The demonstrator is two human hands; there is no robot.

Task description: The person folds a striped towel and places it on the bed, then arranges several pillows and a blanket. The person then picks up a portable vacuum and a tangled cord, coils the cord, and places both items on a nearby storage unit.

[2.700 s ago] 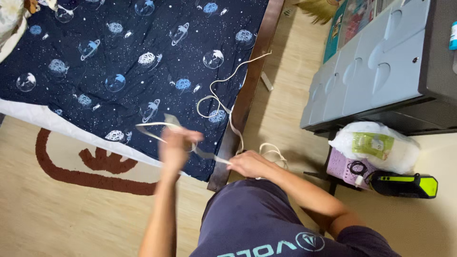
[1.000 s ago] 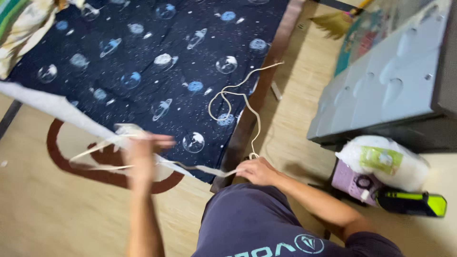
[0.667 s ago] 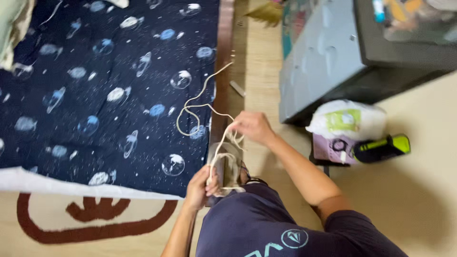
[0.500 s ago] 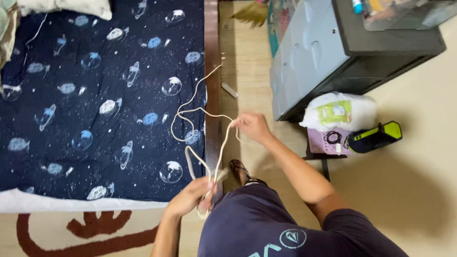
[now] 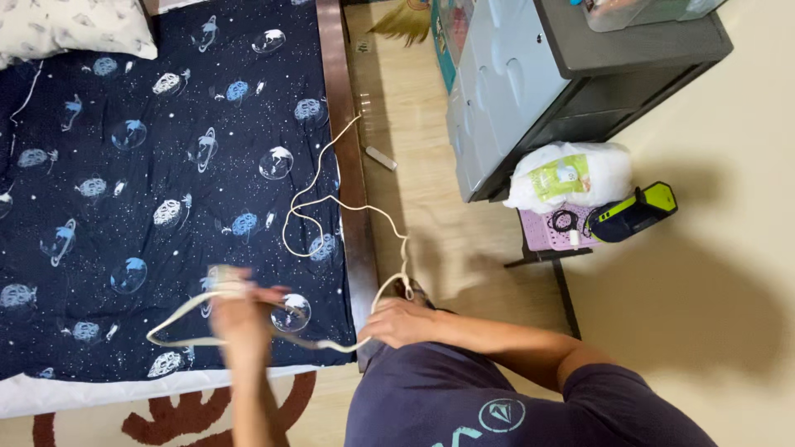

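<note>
A long cream cord [image 5: 331, 203] lies in loops across the dark blue planet-print bedsheet [image 5: 124, 190] and over the brown wooden bed frame [image 5: 352, 207]. My left hand [image 5: 238, 310], blurred by motion, holds a loop of the cord above the sheet near the bed's foot. My right hand [image 5: 399, 321] grips the same cord close to my body, beside the corner of the frame. The cord runs slack between the two hands and trails up toward the floor by the bed.
A grey drawer cabinet [image 5: 513, 83] stands to the right of the bed. Beside it a white plastic bag [image 5: 571, 174] rests on a pink basket [image 5: 551, 232] with a black and yellow-green tool [image 5: 633, 211]. A cream rug with a red-brown pattern [image 5: 174, 414] lies below the bed.
My left hand has swung out to the left over the sheet, drawing a loop of cord with it. My right hand has dropped from the bed frame's side to near my waist.
</note>
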